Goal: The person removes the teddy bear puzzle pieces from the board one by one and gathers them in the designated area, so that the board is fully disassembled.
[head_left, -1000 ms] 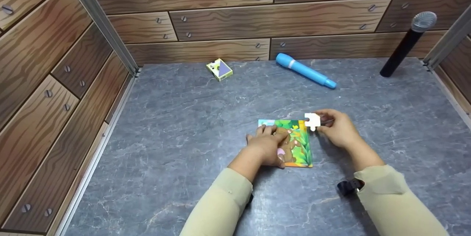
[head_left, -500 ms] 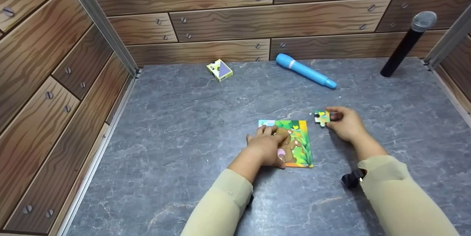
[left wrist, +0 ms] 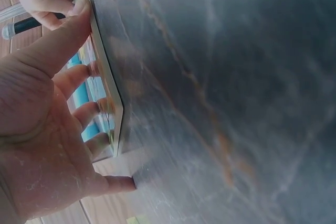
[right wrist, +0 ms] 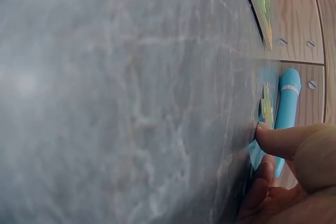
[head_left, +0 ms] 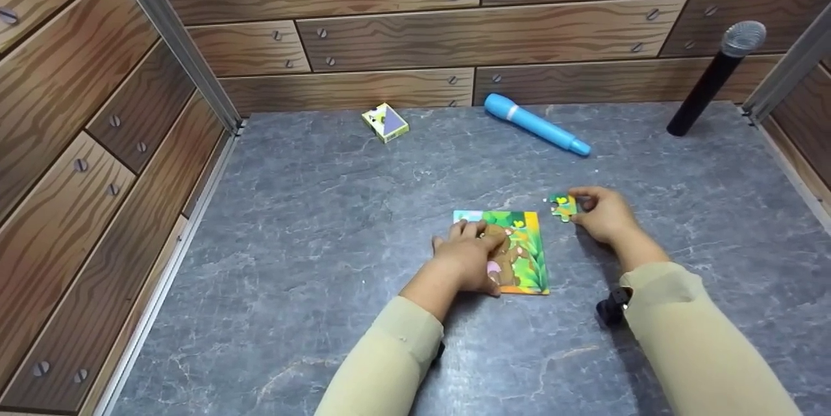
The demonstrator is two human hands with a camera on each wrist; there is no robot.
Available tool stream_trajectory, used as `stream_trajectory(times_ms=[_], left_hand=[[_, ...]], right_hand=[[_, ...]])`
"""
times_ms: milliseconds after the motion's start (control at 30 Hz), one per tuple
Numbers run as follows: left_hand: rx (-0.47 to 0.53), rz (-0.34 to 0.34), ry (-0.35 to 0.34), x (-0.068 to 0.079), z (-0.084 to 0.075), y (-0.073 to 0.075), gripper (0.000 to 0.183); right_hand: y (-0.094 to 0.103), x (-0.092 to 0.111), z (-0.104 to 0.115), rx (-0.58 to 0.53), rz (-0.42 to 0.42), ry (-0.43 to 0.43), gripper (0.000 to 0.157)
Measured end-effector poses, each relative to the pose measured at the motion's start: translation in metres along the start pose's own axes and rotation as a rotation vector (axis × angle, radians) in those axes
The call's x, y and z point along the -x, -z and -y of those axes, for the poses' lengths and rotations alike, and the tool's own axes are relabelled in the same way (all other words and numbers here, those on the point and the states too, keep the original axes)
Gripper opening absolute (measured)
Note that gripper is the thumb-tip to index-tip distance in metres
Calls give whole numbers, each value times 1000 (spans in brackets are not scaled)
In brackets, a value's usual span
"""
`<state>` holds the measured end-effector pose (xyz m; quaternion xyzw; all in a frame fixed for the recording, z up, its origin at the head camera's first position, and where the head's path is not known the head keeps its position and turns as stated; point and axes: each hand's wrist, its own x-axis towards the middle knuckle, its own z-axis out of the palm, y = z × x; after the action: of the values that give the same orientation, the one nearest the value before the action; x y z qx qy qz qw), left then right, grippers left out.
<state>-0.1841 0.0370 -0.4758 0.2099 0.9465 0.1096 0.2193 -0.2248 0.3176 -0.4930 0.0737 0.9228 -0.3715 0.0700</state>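
My left hand [head_left: 464, 260] rests with spread fingers on a colourful jigsaw puzzle board [head_left: 535, 267] with brown animals and green leaves, hiding its left part. In the left wrist view the thumb [left wrist: 73, 30] touches the board's edge and several fingertips press its top. Right of the board, my right hand [head_left: 607, 215] pinches a small puzzle piece [head_left: 563, 207] between thumb and fingers, printed side up and low at the table. A gap separates this piece from the board. The right wrist view shows the piece [right wrist: 266, 103] edge-on beyond the thumb [right wrist: 278, 139].
A blue, baton-shaped thing [head_left: 537, 124] lies behind the board. A black microphone [head_left: 707, 85] with a silver head stands tilted at the back right. A small yellow-green box [head_left: 385, 122] lies near the back wall. Wood-patterned walls [head_left: 389, 39] enclose the grey marbled table [head_left: 311, 208].
My right hand has moved the puzzle piece rightward, off the board's top right corner. It looked plain white before; its printed picture shows now. The left hand has stayed on the board.
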Motion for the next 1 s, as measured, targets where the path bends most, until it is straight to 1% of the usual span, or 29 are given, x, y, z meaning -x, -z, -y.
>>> stream_trajectory(times_ms=[167, 333, 433, 567, 700, 867, 1000], left_hand=[[-3, 2, -11, 0, 2, -1, 96], [-6, -1, 5, 3, 7, -1, 94], [2, -9, 4, 4, 8, -1, 94], [9, -11, -2, 3, 6, -1, 95], [7, -7, -5, 2, 4, 1, 97], [4, -4, -10, 2, 2, 2, 99], [2, -8, -11, 1, 1, 2, 97]], right_hand=[[0, -2, 1, 4, 10, -16, 54], [-5, -5, 4, 6, 20, -9, 53], [-6, -5, 6, 3, 22, -13, 53], [-6, -5, 6, 6, 26, -25, 53], [-4, -5, 3, 10, 20, -12, 55], [-1, -5, 2, -5, 14, 0, 61], [2, -5, 0, -1, 16, 10, 61]])
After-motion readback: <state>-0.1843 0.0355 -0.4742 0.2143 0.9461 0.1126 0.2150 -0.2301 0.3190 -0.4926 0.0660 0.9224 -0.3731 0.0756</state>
